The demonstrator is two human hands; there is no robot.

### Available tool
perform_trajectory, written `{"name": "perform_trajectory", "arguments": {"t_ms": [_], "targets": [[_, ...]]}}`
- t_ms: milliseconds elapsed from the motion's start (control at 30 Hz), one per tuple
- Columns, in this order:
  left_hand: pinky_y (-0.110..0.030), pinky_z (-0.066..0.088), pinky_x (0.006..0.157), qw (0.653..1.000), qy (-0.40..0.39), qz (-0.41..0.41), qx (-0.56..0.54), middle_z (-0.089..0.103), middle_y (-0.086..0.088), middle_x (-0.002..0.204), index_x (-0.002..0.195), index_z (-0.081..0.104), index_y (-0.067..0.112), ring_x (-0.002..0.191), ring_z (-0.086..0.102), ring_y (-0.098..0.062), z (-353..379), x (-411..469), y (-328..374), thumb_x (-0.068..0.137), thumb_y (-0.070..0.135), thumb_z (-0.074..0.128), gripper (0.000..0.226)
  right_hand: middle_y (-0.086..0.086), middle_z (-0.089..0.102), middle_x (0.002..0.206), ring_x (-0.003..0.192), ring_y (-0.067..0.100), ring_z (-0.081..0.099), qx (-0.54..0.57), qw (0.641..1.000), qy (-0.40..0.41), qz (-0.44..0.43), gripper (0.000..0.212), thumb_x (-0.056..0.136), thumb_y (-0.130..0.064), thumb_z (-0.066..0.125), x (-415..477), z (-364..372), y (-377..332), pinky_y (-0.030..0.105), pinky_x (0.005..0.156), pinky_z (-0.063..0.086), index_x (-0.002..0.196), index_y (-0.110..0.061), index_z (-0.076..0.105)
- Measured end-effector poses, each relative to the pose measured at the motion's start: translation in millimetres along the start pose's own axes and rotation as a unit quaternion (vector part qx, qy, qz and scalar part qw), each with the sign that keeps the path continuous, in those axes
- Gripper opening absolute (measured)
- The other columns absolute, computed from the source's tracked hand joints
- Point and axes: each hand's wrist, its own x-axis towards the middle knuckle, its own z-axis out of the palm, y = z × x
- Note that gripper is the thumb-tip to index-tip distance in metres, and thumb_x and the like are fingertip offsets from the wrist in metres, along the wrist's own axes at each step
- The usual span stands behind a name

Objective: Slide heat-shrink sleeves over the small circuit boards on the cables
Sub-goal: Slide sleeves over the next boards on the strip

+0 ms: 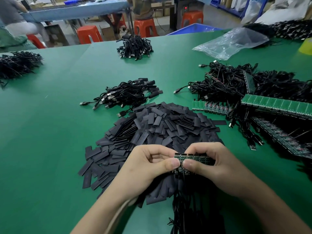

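Observation:
Both hands hold a strip of small green circuit boards (194,157) just above a big heap of flat black heat-shrink sleeves (152,130). My left hand (146,166) pinches the strip's left end between thumb and fingers. My right hand (211,162) grips the rest of the strip, its thumb tip touching the left thumb. Black cables (190,213) hang down from the boards toward me. A bundle of cables with sleeves fitted on their ends (130,95) lies beyond the heap.
At right lie tangled USB cables (224,85) with long green board panels (276,103). More cable bundles sit at far centre (135,47) and far left (18,64). A clear plastic bag (233,43) lies at back right. Orange stools stand past the green table (50,124).

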Motion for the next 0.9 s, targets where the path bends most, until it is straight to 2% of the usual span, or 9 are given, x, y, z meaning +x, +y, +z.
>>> {"name": "perform_trajectory", "arguments": {"t_ms": [167, 300, 500, 667, 767, 900], "targets": [[-0.018, 0.055, 0.072, 1.000, -0.013, -0.016, -0.011, 0.077, -0.013, 0.086, 0.089, 0.081, 0.007, 0.073, 0.070, -0.013, -1.3, 0.4, -0.6, 0.073, 0.013, 0.084, 0.017, -0.008, 0.070, 0.080, 0.080, 0.005, 0.066, 0.021, 1.000, -0.008, 0.008, 0.012, 0.094, -0.035, 0.069, 1.0, 0.9, -0.1, 0.012, 0.076, 0.045, 0.084, -0.027, 0.072], [-0.019, 0.054, 0.070, 0.999, -0.023, -0.026, -0.021, 0.076, -0.011, 0.084, 0.088, 0.081, 0.011, 0.071, 0.067, -0.013, -2.3, 0.8, -1.8, 0.067, 0.025, 0.089, 0.026, -0.007, 0.070, 0.079, 0.079, 0.008, 0.066, 0.027, 0.999, -0.010, 0.014, 0.013, 0.093, -0.038, 0.069, 2.1, 2.7, 1.3, 0.014, 0.077, 0.046, 0.083, -0.029, 0.072], [-0.019, 0.054, 0.068, 0.999, -0.025, -0.032, -0.028, 0.076, -0.012, 0.084, 0.089, 0.081, 0.008, 0.069, 0.067, -0.011, -3.5, 2.2, -3.0, 0.068, 0.022, 0.088, 0.026, -0.002, 0.069, 0.078, 0.079, 0.024, 0.065, 0.043, 0.999, -0.009, 0.017, 0.018, 0.091, -0.042, 0.069, 2.5, 4.9, 3.5, 0.018, 0.075, 0.048, 0.084, -0.025, 0.072], [-0.017, 0.053, 0.065, 0.999, -0.031, -0.032, -0.026, 0.076, -0.009, 0.082, 0.088, 0.081, 0.009, 0.067, 0.067, -0.009, -3.8, 2.9, -3.2, 0.075, 0.012, 0.081, 0.013, -0.002, 0.070, 0.079, 0.078, 0.021, 0.066, 0.050, 0.999, -0.013, 0.016, 0.016, 0.091, -0.041, 0.069, 3.3, 5.3, 4.6, 0.018, 0.076, 0.048, 0.084, -0.027, 0.073], [-0.018, 0.053, 0.066, 0.999, -0.031, -0.037, -0.024, 0.076, -0.010, 0.082, 0.090, 0.081, 0.008, 0.067, 0.066, -0.009, -4.5, 3.0, -3.2, 0.074, 0.014, 0.083, 0.017, -0.006, 0.070, 0.079, 0.077, 0.008, 0.065, 0.056, 0.998, -0.016, 0.013, 0.012, 0.093, -0.034, 0.070, 3.7, 5.6, 4.8, 0.015, 0.076, 0.047, 0.083, -0.029, 0.073], [-0.018, 0.054, 0.067, 0.998, -0.038, -0.040, -0.032, 0.076, -0.009, 0.082, 0.090, 0.081, 0.010, 0.066, 0.065, -0.009, -4.0, 2.9, -3.3, 0.074, 0.017, 0.084, 0.018, -0.009, 0.069, 0.076, 0.074, 0.003, 0.062, 0.089, 0.996, -0.023, 0.006, 0.011, 0.092, -0.025, 0.070, 5.0, 7.3, 3.4, 0.013, 0.072, 0.046, 0.081, -0.026, 0.073]]}}
